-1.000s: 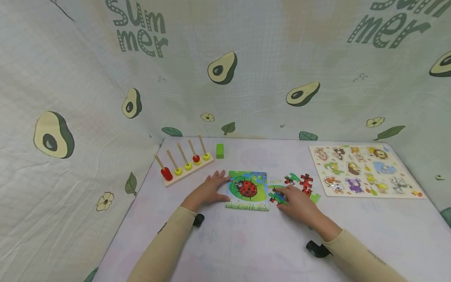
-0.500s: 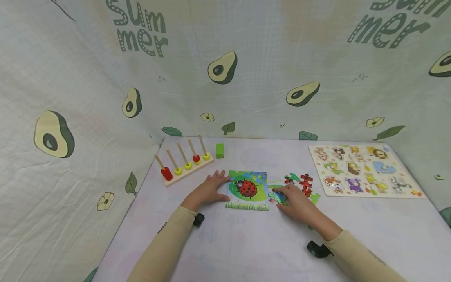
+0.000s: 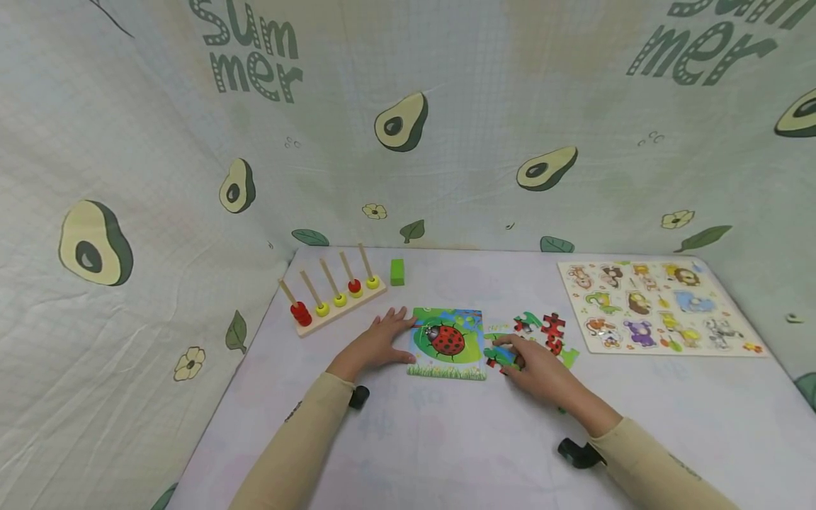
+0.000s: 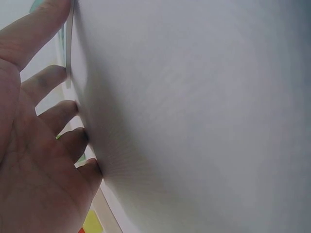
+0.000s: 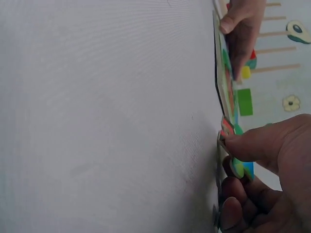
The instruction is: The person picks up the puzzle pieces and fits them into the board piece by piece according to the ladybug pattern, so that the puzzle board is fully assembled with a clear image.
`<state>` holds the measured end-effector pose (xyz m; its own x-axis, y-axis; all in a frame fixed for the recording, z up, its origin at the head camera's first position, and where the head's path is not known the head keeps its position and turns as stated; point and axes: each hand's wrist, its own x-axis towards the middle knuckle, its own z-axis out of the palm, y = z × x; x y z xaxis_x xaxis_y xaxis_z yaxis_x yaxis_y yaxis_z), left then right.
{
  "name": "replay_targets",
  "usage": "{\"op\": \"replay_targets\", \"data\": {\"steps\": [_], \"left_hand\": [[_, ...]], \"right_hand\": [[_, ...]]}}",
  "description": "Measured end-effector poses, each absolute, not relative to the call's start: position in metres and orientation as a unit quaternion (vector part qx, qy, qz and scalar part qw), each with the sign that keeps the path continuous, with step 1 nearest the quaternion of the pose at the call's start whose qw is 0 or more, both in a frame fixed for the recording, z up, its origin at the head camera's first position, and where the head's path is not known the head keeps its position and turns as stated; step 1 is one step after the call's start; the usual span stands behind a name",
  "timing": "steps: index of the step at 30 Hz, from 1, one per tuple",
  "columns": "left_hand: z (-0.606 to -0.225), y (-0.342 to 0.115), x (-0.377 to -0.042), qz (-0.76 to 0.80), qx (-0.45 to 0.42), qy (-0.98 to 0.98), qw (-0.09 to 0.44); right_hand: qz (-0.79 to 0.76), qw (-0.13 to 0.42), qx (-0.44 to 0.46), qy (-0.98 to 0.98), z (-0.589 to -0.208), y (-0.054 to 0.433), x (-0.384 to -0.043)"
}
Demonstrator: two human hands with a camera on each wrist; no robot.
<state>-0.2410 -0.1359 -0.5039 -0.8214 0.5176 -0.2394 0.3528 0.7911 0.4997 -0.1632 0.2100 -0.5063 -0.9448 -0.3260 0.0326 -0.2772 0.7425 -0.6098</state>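
A square ladybug picture board (image 3: 473,358) lies flat in the middle of the table. My left hand (image 3: 377,343) rests at its left edge, thumb and fingers spread, the fingertips right at the side. In the left wrist view the fingers (image 4: 58,116) are stretched out. Just right of the board, my right hand (image 3: 538,368) pinches a blue and green jigsaw piece (image 3: 501,355) between thumb and fingers. From the right wrist, that jigsaw piece (image 5: 241,166) stands tilted near the board's corner. Loose red and green jigsaw pieces (image 3: 553,326) lie just beyond the right hand, partly hidden by it.
A peg stacker (image 3: 341,312) with red and yellow beads stands at the back left, a green block (image 3: 398,273) beside it. An animal puzzle board (image 3: 663,308) lies at the right. A printed cloth wall (image 3: 472,177) rises behind the table.
The jigsaw piece in my right hand has changed its tilt, with the fingers shifting slightly around it. My left hand and the board stay put.
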Motion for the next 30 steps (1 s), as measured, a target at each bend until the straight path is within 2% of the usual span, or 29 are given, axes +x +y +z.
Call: {"op": "replay_targets", "data": {"steps": [9, 30], "left_hand": [[-0.506, -0.138, -0.241, 0.222, 0.233, 0.929, 0.185], [-0.507, -0.137, -0.242, 0.222, 0.235, 0.928, 0.187]], "right_hand": [[-0.348, -0.019, -0.156, 0.924, -0.510, 0.213, -0.163], [-0.394, -0.008, -0.113, 0.912, -0.500, 0.220, -0.180]]}}
